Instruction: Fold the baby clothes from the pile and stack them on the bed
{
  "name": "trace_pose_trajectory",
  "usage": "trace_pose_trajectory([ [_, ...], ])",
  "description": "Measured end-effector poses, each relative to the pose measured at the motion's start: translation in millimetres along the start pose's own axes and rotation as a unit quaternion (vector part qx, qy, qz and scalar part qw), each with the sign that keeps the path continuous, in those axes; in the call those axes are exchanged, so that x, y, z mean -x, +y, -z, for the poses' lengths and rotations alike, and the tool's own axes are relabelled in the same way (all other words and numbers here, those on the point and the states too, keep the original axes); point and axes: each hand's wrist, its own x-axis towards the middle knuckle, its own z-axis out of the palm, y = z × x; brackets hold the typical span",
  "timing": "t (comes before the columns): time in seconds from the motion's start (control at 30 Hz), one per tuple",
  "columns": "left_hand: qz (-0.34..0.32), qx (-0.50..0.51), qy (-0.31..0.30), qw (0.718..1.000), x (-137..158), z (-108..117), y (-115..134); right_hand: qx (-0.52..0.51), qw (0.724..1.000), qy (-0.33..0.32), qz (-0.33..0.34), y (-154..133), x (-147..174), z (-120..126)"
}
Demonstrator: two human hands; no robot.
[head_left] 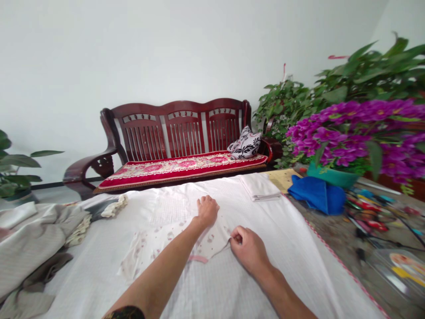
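The two hands are apart from each other, both at one small garment (212,240), white with a faint scattered print, which lies spread on a white cover (285,261) over the surface. The right hand (248,249), nearer the body, has thumb and forefinger pinched on the garment's edge, at the side toward that hand. The left hand (207,210) reaches farther out, fingers curled down at the garment's far side; whether it grips the fabric or only presses on it, I cannot tell. The left forearm crosses over the garment, hiding part of it. A pink band (198,258) shows along the garment's near edge, between the left forearm and the right hand.

Beyond the right hand, near the cover's far edge, is a folded white cloth (260,187). Well to the left of both hands lies a loose heap of clothes (40,239), in grey, white and brown, some with frilled trim. Right of the right hand, past the cover's red-patterned edging, are a blue cloth (317,195) and purple flowers (361,128) in a teal pot (332,176). A wooden settee (184,128) stands beyond both hands.
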Motion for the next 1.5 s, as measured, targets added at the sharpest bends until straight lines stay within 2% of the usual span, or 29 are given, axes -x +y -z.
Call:
trace_pose_trajectory([
  [0.3, -0.022, 0.035, 0.045, 0.998, 17, 5, 3, 0.045, 0.997, -0.004, 0.061, -4, 5, 8],
  [0.47, -0.113, 0.037, 0.047, 0.992, 47, -5, 12, 0.053, 0.994, -0.002, 0.093, 3, 5, 8],
  [0.63, -0.155, -0.01, 0.007, 0.988, 73, -18, 23, 0.038, 0.993, 0.066, 0.095, 9, 1, 9],
  [0.73, -0.171, 0.0, 0.005, 0.985, 79, -14, 26, -0.003, 0.985, 0.11, 0.133, 13, -2, 8],
  [0.8, -0.155, 0.019, 0.015, 0.988, 83, -9, 26, -0.028, 0.98, 0.12, 0.159, 16, -4, 7],
  [0.9, -0.123, 0.043, 0.032, 0.991, 90, -7, 24, -0.036, 0.979, 0.092, 0.176, 19, -7, 5],
  [1.03, -0.156, 0.094, 0.006, 0.983, 106, -11, 14, 0.01, 0.985, 0.012, 0.173, 21, -8, 4],
  [1.13, -0.194, 0.173, -0.011, 0.965, 127, -6, -3, 0.03, 0.984, 0.004, 0.174, 23, -8, 5],
  [1.2, -0.186, 0.225, 0.004, 0.957, 146, 3, -23, 0.042, 0.983, 0.021, 0.177, 25, -9, 5],
  [1.27, -0.122, 0.258, 0.044, 0.957, 169, 14, -50, 0.056, 0.98, 0.051, 0.185, 27, -9, 6],
  [1.37, 0.003, 0.26, 0.115, 0.959, 205, 32, -105, 0.073, 0.969, 0.09, 0.217, 26, -9, 6],
  [1.5, 0.155, 0.199, 0.179, 0.951, 240, 52, -179, 0.086, 0.96, 0.085, 0.253, 2, -14, 1],
])
